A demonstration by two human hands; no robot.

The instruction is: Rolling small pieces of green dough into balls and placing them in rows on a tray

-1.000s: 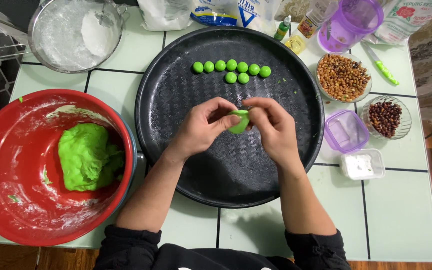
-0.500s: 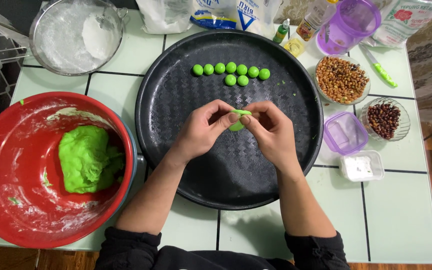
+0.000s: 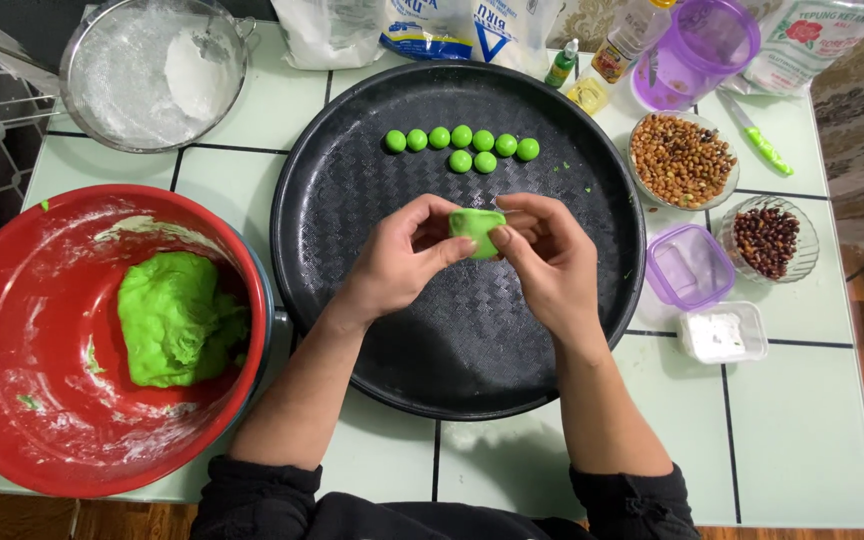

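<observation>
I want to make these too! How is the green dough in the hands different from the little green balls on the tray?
The dough piece is flattened and pinched between both hands, above the black tray; the green balls are round and lie in rows on it. The dough piece looks bigger than any one ball. Both are the same bright green.

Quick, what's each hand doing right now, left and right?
Left hand: closed on the green dough piece, pinching its left side.
Right hand: closed on the same dough piece, pinching its right side above the black tray.
</observation>
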